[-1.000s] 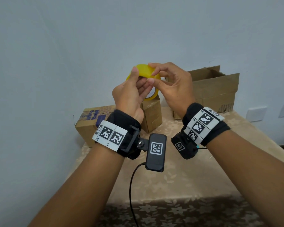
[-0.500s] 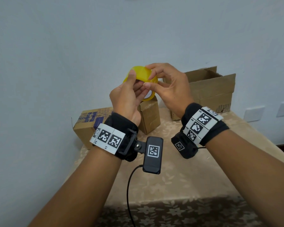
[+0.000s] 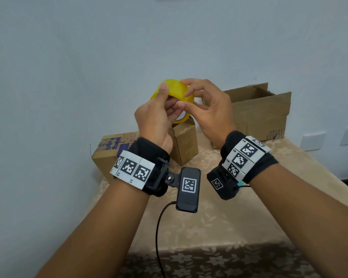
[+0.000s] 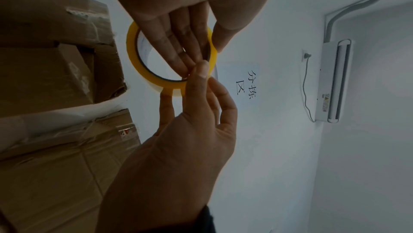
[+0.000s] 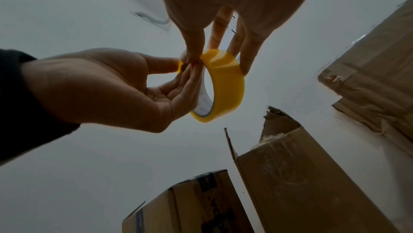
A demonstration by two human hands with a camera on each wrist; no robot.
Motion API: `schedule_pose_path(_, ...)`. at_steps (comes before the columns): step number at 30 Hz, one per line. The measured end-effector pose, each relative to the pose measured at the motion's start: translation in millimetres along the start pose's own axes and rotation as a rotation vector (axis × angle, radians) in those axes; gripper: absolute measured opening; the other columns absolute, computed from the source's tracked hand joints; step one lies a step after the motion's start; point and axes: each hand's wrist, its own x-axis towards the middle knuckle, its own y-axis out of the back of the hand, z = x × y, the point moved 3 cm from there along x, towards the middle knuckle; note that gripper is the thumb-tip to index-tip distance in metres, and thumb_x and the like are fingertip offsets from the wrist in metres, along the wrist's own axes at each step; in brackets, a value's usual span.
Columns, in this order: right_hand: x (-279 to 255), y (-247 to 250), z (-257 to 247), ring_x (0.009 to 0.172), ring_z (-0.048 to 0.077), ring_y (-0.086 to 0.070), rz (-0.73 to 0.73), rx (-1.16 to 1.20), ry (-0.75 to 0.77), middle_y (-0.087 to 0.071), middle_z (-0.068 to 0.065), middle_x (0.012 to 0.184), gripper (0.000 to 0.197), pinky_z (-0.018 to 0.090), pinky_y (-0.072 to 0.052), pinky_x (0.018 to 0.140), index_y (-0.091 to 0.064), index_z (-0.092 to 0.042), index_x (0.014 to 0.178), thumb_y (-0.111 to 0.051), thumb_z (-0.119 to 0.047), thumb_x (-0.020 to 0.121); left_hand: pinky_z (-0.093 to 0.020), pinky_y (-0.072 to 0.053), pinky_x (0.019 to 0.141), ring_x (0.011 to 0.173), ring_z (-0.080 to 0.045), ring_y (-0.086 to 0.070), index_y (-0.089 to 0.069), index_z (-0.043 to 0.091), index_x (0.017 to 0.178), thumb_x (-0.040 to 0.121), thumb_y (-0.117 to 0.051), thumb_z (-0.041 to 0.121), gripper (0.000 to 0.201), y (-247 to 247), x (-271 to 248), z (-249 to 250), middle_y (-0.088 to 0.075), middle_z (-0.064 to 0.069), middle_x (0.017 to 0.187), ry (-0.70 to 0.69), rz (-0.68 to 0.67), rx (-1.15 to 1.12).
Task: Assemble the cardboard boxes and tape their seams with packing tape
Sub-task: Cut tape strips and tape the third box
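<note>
While the table (image 3: pixel 219 223), covered in a beige flowered cloth, is standing against a pale wall (image 3: pixel 88 57), three cardboard boxes are sitting along its far edge: a large open box (image 3: pixel 259 115) at the right with its flaps up, a closed box with blue printing (image 3: pixel 109 151) at the left, and a small box (image 3: pixel 186 141) between them, partly hidden behind the wrists. Both forearms are reaching forward over the table, each wearing a black wrist band with checkered marker tags. Above the small box, clear of the table, both hands are holding up a roll of yellow packing tape (image 3: pixel 174 93). The left hand (image 3: pixel 154 121) is gripping the roll, its thumb lying on the outer face and its fingers passing through the core. The right hand (image 3: pixel 209 111) is pinching at the roll's outer surface, thumb on one edge and fingertips curled over the other.
</note>
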Motion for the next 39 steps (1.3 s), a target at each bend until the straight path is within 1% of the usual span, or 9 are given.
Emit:
schedule_pose_path(4,1,0,1,0.120,0.021,-0.063,-0.013,-0.024,0.025,-0.070,0.000,0.126,0.020,0.045,-0.060,0.092,-0.068,-0.004,0.096,-0.082,-0.012,0.086,-0.032,-0.064,0.073,0.066,-0.017,-0.070,-0.072,0.005,0.089,0.099,-0.068,0.023,0.021,2,1,-1,-0.072,-0.007,0.070,-0.002,0.008,0.005)
schedule_pose_path(12,0,6,-2,0.115,0.015,-0.062,-0.070,-0.130,0.069,-0.064,0.002,0.126,0.021,0.041,-0.062,0.083,-0.065,-0.004,0.085,-0.083,-0.016,0.085,-0.030,-0.063,0.069,0.069,-0.020,-0.069,-0.073,0.007,0.084,0.099,-0.067,0.025,0.024,-1,2,-3,-0.072,-0.008,0.072,-0.025,-0.006,0.045)
schedule_pose_path(15,0,3,-2,0.114,0.022,-0.064,-0.031,-0.060,0.054,-0.064,0.003,0.127,0.023,0.043,-0.063,0.084,-0.064,-0.006,0.096,-0.083,-0.014,0.086,-0.031,-0.063,0.072,0.073,-0.021,-0.068,-0.074,0.006,0.086,0.099,-0.067,0.025,0.024,-3,2,-1,-0.072,-0.012,0.078,-0.051,-0.034,0.045)
schedule_pose_path(18,1,0,-3,0.117,0.019,-0.064,0.007,0.016,0.027,-0.065,0.003,0.129,0.024,0.046,-0.061,0.089,-0.063,-0.004,0.102,-0.082,-0.011,0.087,-0.032,-0.063,0.074,0.073,-0.020,-0.068,-0.074,0.006,0.086,0.099,-0.068,0.025,0.023,-4,2,1,-0.071,-0.012,0.080,-0.061,-0.032,0.028)
schedule_pose_path(26,1,1,-2,0.117,0.013,-0.063,-0.003,-0.027,0.033,-0.069,0.000,0.124,0.020,0.044,-0.061,0.090,-0.069,-0.002,0.092,-0.084,-0.010,0.083,-0.030,-0.063,0.070,0.067,-0.017,-0.068,-0.072,0.006,0.086,0.099,-0.067,0.024,0.023,1,3,-2,-0.071,-0.008,0.072,-0.028,-0.003,0.009)
schedule_pose_path(30,2,4,-5,0.116,0.017,-0.063,-0.024,-0.081,0.060,-0.068,0.001,0.124,0.019,0.044,-0.062,0.087,-0.069,-0.004,0.090,-0.084,-0.012,0.083,-0.030,-0.063,0.069,0.067,-0.017,-0.068,-0.072,0.006,0.087,0.099,-0.067,0.024,0.022,1,4,-3,-0.071,-0.008,0.073,-0.030,-0.011,0.008)
schedule_pose_path(34,1,5,-7,0.118,0.014,-0.060,-0.044,-0.114,0.070,-0.063,0.004,0.127,0.021,0.046,-0.062,0.084,-0.066,-0.001,0.083,-0.083,-0.012,0.084,-0.029,-0.061,0.067,0.067,-0.019,-0.067,-0.073,0.008,0.082,0.099,-0.067,0.025,0.025,0,6,-3,-0.072,-0.009,0.074,-0.063,-0.032,0.055)
schedule_pose_path(37,1,2,-7,0.124,0.013,-0.059,-0.023,-0.045,0.002,-0.060,0.001,0.133,0.023,0.051,-0.058,0.095,-0.063,-0.005,0.087,-0.084,-0.015,0.085,-0.027,-0.059,0.066,0.068,-0.017,-0.068,-0.074,0.007,0.081,0.100,-0.066,0.024,0.027,-1,6,-2,-0.072,-0.009,0.075,-0.112,-0.061,0.065)
schedule_pose_path(39,1,-1,-9,0.133,0.009,-0.053,0.012,0.009,-0.063,-0.055,-0.006,0.140,0.024,0.051,-0.048,0.108,-0.063,-0.012,0.090,-0.084,-0.021,0.085,-0.028,-0.060,0.067,0.074,-0.018,-0.070,-0.074,0.007,0.080,0.101,-0.065,0.024,0.029,-3,6,-2,-0.072,-0.012,0.079,-0.159,-0.078,0.068)
